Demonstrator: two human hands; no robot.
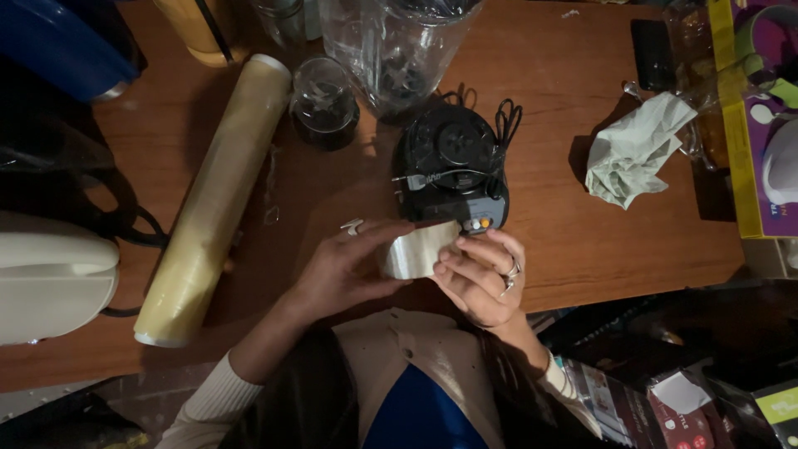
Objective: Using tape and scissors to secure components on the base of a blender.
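Both my hands hold a roll of clear tape between them, just above the near edge of the brown wooden table. My left hand cups the roll from the left with fingers curled around it. My right hand, wearing rings, pinches the roll's right side with its fingertips. Directly beyond the tape sits a black blender base with its cord coiled on top and coloured buttons at its front.
A long roll of cling film lies diagonally on the left. A clear blender jug and a small dark cup stand behind the base. Crumpled pale tissue lies right, a purple box far right, a white appliance far left.
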